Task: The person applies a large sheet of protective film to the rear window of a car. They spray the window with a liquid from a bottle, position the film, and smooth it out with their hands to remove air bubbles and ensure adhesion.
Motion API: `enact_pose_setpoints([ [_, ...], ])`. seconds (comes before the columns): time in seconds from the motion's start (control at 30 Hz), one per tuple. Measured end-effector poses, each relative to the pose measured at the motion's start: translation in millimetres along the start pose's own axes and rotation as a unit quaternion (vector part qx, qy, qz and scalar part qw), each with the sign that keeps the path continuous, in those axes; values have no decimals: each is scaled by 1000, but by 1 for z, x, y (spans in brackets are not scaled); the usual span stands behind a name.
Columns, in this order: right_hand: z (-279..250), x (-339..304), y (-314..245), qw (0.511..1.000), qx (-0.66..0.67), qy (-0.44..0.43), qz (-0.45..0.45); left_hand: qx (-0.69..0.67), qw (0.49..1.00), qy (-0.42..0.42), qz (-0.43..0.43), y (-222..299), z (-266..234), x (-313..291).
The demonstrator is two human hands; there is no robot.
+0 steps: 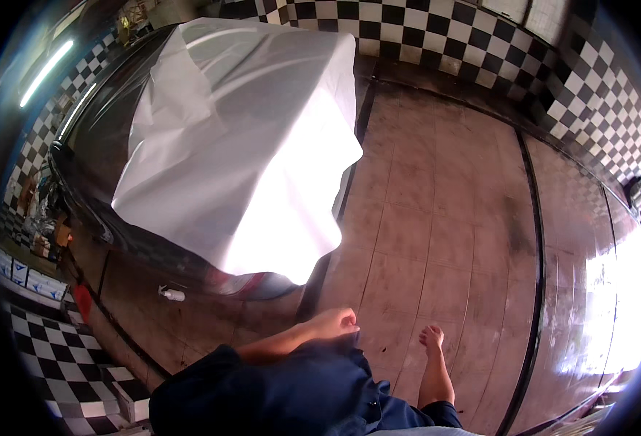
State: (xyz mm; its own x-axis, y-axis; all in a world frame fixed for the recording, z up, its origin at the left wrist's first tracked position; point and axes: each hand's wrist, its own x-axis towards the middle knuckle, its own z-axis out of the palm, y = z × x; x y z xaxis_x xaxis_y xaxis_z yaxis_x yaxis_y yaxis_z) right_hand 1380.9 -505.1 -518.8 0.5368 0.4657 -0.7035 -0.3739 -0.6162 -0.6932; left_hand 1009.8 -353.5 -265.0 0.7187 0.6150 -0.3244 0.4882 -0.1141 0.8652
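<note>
A large pale sheet, glossy and creased, lies draped over the rear of a dark car. Its lower edge hangs loose in waves and leaves part of a red tail light showing. My left hand is in front of my body, a little below the sheet's near corner and apart from it. Its fingers are curled in, and I see nothing in them. My right hand hangs farther right above the floor, loosely closed, with nothing visible in it. Neither hand touches the sheet or the car.
A white spray bottle lies on the brown tiled floor behind the car. Boxes stand at the far left beside a checkered step. Black-and-white checkered walls bound the room, and bright light enters at the right.
</note>
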Motion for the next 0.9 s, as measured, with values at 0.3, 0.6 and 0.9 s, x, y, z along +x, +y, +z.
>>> enact_pose_setpoints([
  [0.3, 6, 146, -184, 990, -80, -109, -37, -3, 999, 47, -24, -17, -42, 222],
  [0.6, -54, 266, -313, 972, -76, 76, 208, -19, 992, 94, 78, 76, -186, 448],
  [0.9, 59, 492, -535, 969, -135, 51, 201, -20, 981, 184, 52, 62, -302, 660],
])
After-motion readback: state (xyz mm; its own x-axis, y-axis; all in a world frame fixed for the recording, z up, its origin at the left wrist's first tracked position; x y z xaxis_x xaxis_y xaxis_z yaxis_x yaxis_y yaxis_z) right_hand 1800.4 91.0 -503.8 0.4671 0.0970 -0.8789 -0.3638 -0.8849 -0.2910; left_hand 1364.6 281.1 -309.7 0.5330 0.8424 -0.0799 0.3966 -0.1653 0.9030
